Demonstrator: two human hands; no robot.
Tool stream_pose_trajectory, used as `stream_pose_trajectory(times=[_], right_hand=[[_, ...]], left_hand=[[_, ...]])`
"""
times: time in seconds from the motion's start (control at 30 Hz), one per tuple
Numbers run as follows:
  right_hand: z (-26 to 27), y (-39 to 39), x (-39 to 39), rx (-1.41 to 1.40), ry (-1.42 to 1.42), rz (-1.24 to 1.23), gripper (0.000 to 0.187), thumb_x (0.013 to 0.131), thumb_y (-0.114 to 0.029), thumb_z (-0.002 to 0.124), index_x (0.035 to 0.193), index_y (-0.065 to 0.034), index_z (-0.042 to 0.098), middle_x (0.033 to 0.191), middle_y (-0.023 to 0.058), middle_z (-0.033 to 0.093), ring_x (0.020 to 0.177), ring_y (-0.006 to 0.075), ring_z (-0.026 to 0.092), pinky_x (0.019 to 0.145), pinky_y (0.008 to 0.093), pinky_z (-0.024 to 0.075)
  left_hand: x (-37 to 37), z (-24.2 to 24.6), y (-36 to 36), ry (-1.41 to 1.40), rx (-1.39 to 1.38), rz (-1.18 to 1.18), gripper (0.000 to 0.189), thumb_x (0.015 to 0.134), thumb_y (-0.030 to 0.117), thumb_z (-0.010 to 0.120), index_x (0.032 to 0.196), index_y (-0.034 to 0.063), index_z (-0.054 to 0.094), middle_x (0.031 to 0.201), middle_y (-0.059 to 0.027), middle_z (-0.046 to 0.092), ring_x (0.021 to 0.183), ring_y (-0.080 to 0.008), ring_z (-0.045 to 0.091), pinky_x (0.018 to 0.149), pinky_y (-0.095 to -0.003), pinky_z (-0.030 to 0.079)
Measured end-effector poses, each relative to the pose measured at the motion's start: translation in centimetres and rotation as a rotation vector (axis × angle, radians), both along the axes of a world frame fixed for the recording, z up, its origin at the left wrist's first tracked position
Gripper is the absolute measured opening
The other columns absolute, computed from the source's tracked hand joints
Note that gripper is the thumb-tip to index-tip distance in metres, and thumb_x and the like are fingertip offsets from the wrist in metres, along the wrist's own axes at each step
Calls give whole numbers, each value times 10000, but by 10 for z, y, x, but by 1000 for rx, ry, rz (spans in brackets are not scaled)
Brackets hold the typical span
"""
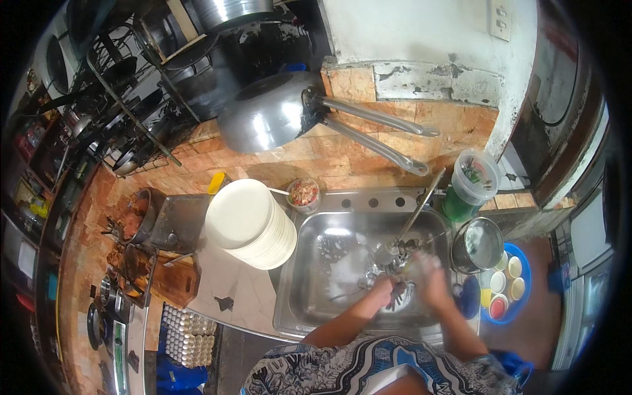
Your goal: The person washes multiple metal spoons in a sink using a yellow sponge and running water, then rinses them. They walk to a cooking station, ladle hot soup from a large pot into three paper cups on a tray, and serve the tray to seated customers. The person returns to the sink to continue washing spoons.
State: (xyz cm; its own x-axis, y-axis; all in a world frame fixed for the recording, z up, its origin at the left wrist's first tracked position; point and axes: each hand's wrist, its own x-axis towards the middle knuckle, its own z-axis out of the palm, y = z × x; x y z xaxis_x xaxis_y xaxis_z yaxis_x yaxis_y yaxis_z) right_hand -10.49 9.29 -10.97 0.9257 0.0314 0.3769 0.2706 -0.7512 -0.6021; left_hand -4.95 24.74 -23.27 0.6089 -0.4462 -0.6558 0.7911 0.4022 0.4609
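Over the stainless steel sink (321, 306), my left hand (386, 290) is closed around a bunch of metal cutlery (397, 295). Just to its right, my right hand (428, 276) is blurred by motion, with a pale, indistinct thing at its fingers. A flexible metal faucet (419, 210) reaches down over the basin, its head (386, 253) just above my hands. More cutlery lies in the basin behind and between the hands, partly hidden. Whitish suds or water (348, 274) cover part of the basin floor.
A tall stack of cream plates (239, 215) stands left of the sink, beside a cup of food scraps (303, 193). At right are a plastic tub (475, 177), a metal pot (478, 244) and a blue basin (526, 291) of small containers. Large pans (266, 118) hang above, handles projecting right.
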Motion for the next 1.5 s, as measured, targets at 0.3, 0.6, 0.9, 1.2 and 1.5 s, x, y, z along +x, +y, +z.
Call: stream_pose_trajectory(times=[0.3,0.6,0.9,1.2,1.5], right_hand=[[-163,-4,39,1768,541,-62,379,1046,-296,407,1234,-12,572,1169,137,667,1058,318,632,987,464,471],[-115,-29,38,1808,416,-113,406,1048,-413,434,1206,-66,573,1066,111,647,965,288,644,868,460,524],[-185,64,18,770,728,-224,228,874,-52,550,1032,25,696,957,130,716,825,207,669,722,384,527],[-150,17,-33,433,702,93,213,876,-106,595,1031,-42,727,1034,158,727,870,248,685,767,412,530],[-76,1,-36,270,346,-474,232,850,-118,620,1060,-53,692,1074,212,670,1025,409,622,867,476,488]], left_hand=[[-9,12,27,-612,442,-257,93,919,102,691,981,39,663,727,-28,636,576,-91,569,417,-249,407],[-11,-43,56,-469,588,-358,208,957,150,681,1136,46,671,866,-39,664,694,-115,613,545,-295,478],[-2,-25,26,-31,-75,90,274,1025,185,507,1220,22,606,1150,-127,664,1030,-255,662,898,-407,534],[31,-74,38,39,-105,167,260,1016,138,487,1167,-32,612,1097,-162,679,1035,-313,671,893,-492,558],[55,-61,79,-816,1309,-486,349,970,250,622,1125,-62,607,915,-212,695,830,-300,705,614,-403,559]])
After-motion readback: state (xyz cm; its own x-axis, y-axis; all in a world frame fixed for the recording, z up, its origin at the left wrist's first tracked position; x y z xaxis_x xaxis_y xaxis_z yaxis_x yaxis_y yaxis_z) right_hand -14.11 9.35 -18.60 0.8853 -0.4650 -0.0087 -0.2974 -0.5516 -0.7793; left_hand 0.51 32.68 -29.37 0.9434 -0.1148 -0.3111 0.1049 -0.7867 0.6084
